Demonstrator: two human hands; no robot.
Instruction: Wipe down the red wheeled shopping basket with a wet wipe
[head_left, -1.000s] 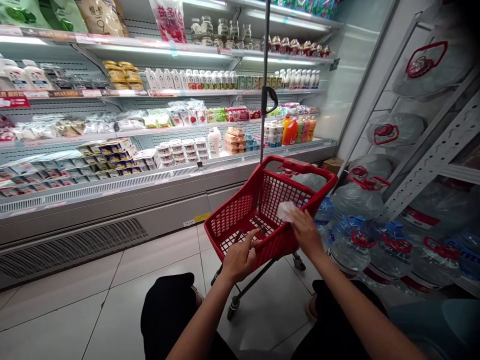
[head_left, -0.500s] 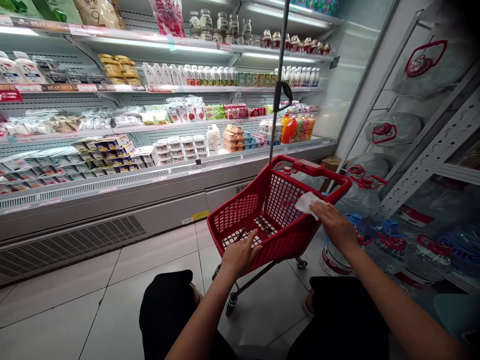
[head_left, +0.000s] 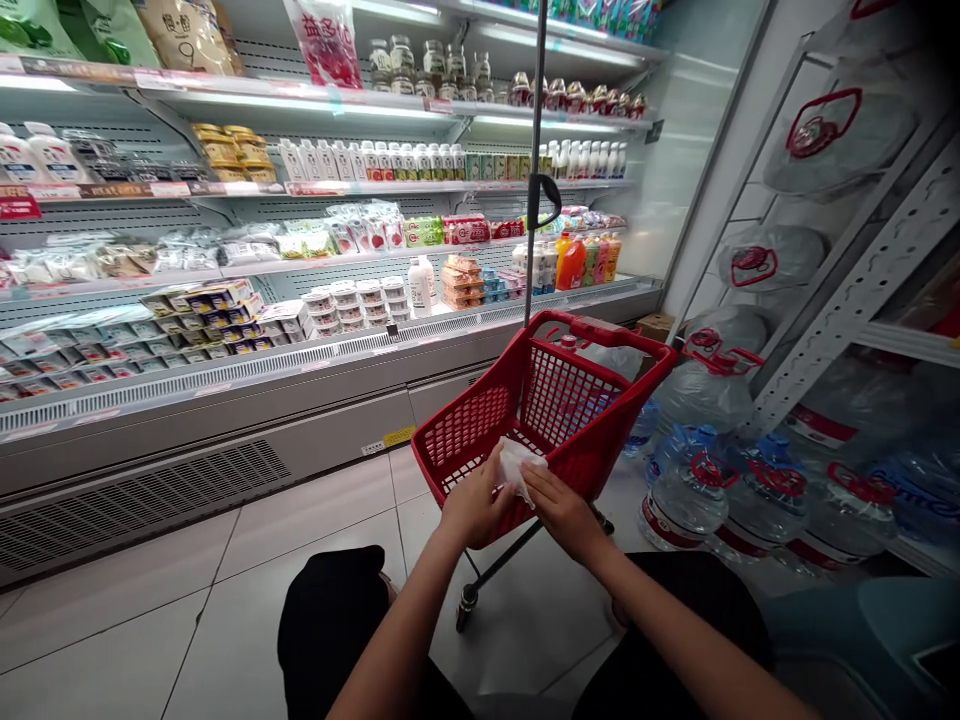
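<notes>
White cloth [head_left: 516, 466] sits on the near rim of the red basket [head_left: 480, 425], at the corner closest to the person. Crumpled, folded over the rim edge.

Right hand [head_left: 564, 513] presses on the cloth from the right, fingers curled down on it, gripping. Left hand [head_left: 472, 508] touches the cloth from the left; thumb and fingers close on the rim and the cloth's edge. The two hands meet at the cloth, almost touching each other.

Basket is a small red plastic mesh cart on a wheeled frame [head_left: 480, 585], tilted a little, inside looks empty apart from the cloth at the rim. A thin metal pole [head_left: 534, 150] rises from its far side, with a dark hook partway up.

Person crouches or sits low; dark-clothed knees [head_left: 337, 630] either side of the cart, on pale floor tiles [head_left: 150, 610].

Left and ahead: open chilled shelves [head_left: 300, 260] with cartons, tubs, bottles, packets. Right: large water jugs [head_left: 712, 480] with red caps, on the floor and on a white metal rack [head_left: 847, 300].
</notes>
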